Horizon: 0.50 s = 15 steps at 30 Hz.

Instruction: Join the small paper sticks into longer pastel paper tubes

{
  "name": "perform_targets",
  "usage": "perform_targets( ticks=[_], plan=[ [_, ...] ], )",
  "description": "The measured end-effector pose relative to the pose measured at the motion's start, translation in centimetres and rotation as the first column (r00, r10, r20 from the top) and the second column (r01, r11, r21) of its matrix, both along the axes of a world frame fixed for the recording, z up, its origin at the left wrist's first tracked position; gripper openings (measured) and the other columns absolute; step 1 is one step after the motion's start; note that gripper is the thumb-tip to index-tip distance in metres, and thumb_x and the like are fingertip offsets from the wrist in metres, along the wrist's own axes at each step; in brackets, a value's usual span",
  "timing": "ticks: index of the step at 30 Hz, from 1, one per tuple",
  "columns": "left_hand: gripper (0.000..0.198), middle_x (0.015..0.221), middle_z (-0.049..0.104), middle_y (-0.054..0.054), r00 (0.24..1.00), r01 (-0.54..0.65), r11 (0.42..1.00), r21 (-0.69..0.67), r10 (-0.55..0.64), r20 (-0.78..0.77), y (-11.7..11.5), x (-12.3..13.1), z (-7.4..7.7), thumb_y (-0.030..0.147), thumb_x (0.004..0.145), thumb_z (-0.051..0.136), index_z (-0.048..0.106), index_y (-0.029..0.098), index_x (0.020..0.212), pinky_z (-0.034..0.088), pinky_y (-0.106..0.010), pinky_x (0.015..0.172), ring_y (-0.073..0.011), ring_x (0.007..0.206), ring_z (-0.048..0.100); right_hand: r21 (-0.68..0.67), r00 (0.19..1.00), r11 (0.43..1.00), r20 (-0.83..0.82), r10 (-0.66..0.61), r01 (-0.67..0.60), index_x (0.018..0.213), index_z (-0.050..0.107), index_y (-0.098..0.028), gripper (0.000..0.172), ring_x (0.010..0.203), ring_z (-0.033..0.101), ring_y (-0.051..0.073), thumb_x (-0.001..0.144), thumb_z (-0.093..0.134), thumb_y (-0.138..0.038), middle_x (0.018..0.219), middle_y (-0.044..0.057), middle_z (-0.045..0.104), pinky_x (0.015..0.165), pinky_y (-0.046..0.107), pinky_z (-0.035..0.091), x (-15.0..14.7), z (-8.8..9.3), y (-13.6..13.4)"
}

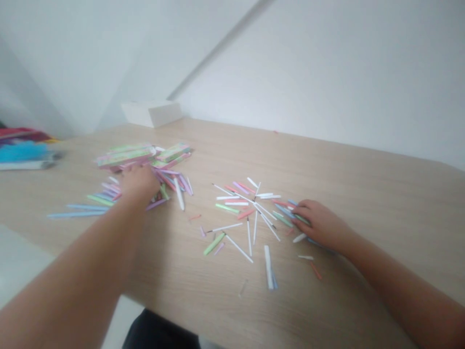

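Observation:
My left hand (pixel 140 182) is blurred and reaches down onto a heap of pastel pink, purple and blue sticks (pixel 170 179), its fingers hidden among them. Just behind it lie flat pink-and-green packets (pixel 125 156). A looser spread of white and pastel sticks (pixel 247 213) lies on the wooden table (pixel 345 160) to the right. My right hand (pixel 319 225) rests at that spread's right edge, its fingertips on or over a green stick (pixel 301 219) and blue sticks. I cannot tell whether either hand holds anything.
A white box (pixel 151 113) stands at the far edge of the table against the white wall. Blue, red and white items (pixel 25 150) lie at the far left. Dark clothing (pixel 160 332) shows below the near table edge.

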<state>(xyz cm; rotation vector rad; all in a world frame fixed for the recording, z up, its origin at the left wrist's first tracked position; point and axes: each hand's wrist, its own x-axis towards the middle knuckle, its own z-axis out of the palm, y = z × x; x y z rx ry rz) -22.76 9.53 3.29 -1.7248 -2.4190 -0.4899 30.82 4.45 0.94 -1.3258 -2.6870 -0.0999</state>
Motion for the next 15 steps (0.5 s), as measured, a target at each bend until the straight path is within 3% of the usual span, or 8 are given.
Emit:
perform_targets(
  ticks=[2, 3, 5, 9, 11, 13, 15],
  plan=[
    [0.045, 0.145, 0.050, -0.018, 0.998, -0.021, 0.995, 0.094, 0.026, -0.055, -0.2, 1.3, 0.1, 0.028, 0.098, 0.037, 0.053, 0.006, 0.134, 0.028, -0.059, 0.111, -0.0390, 0.134, 0.036, 0.021, 0.998, 1.000, 0.066, -0.002, 0.000, 0.114, 0.073, -0.022, 0.029, 0.101, 0.064, 0.030, 0.098, 0.053, -0.035, 0.109, 0.013, 0.070, 0.090, 0.044, 0.051, -0.6, 0.4, 0.0],
    [0.046, 0.148, 0.049, -0.015, 0.995, 0.031, 0.986, 0.165, -0.015, -0.097, -0.3, 2.3, 0.3, 0.028, 0.099, 0.034, 0.052, 0.010, 0.138, 0.027, -0.057, 0.112, -0.0375, 0.136, 0.035, 0.032, 0.995, 0.999, 0.097, 0.000, -0.003, 0.113, 0.073, -0.021, 0.030, 0.100, 0.064, 0.030, 0.099, 0.051, -0.035, 0.107, 0.014, 0.070, 0.090, 0.044, 0.050, -0.9, 0.6, 0.1],
    [0.047, 0.148, 0.050, -0.013, 0.986, 0.142, 0.954, 0.265, -0.113, -0.121, -0.4, 4.8, 0.7, 0.029, 0.100, 0.033, 0.055, 0.016, 0.139, 0.026, -0.055, 0.114, -0.0358, 0.143, 0.030, 0.055, 0.988, 0.998, 0.155, 0.003, -0.012, 0.109, 0.073, -0.020, 0.029, 0.098, 0.064, 0.030, 0.100, 0.049, -0.033, 0.104, 0.014, 0.071, 0.088, 0.043, 0.049, -1.6, 0.8, 0.2],
    [0.047, 0.146, 0.054, -0.011, 0.916, 0.400, 0.876, 0.270, -0.391, -0.089, -1.1, 11.8, 1.9, 0.030, 0.098, 0.039, 0.059, 0.021, 0.139, 0.022, -0.052, 0.120, -0.0331, 0.148, 0.030, 0.078, 0.976, 0.997, 0.217, 0.011, -0.029, 0.110, 0.072, -0.021, 0.027, 0.095, 0.067, 0.031, 0.099, 0.050, -0.032, 0.102, 0.014, 0.073, 0.083, 0.043, 0.048, -2.7, 1.0, 0.7],
    [0.045, 0.140, 0.060, -0.008, 0.803, 0.593, 0.784, 0.180, -0.593, -0.060, -1.9, 15.5, 2.2, 0.031, 0.097, 0.041, 0.062, 0.023, 0.136, 0.026, -0.049, 0.120, -0.0307, 0.145, 0.035, 0.058, 0.971, 0.997, 0.235, 0.043, -0.058, 0.110, 0.071, -0.022, 0.024, 0.096, 0.068, 0.032, 0.096, 0.058, -0.037, 0.104, 0.014, 0.074, 0.082, 0.043, 0.049, -3.1, 1.1, 0.9],
    [0.039, 0.133, 0.064, -0.007, 0.637, 0.770, 0.633, 0.075, -0.770, -0.045, -2.8, 18.8, 2.1, 0.032, 0.097, 0.044, 0.066, 0.027, 0.129, 0.030, -0.047, 0.119, -0.0284, 0.142, 0.041, 0.035, 0.963, 0.995, 0.259, 0.081, -0.094, 0.103, 0.071, -0.023, 0.025, 0.097, 0.069, 0.034, 0.089, 0.069, -0.043, 0.104, 0.015, 0.075, 0.083, 0.044, 0.050, -3.4, 1.1, 1.2],
    [0.034, 0.129, 0.065, -0.007, 0.532, 0.847, 0.532, 0.016, -0.846, -0.030, -3.7, 21.7, 1.4, 0.032, 0.098, 0.045, 0.068, 0.027, 0.123, 0.032, -0.047, 0.117, -0.0273, 0.139, 0.045, 0.029, 0.954, 0.993, 0.281, 0.103, -0.115, 0.098, 0.071, -0.023, 0.029, 0.098, 0.069, 0.036, 0.082, 0.077, -0.046, 0.103, 0.015, 0.075, 0.084, 0.045, 0.051, -3.6, 1.1, 1.5]
  ],
)
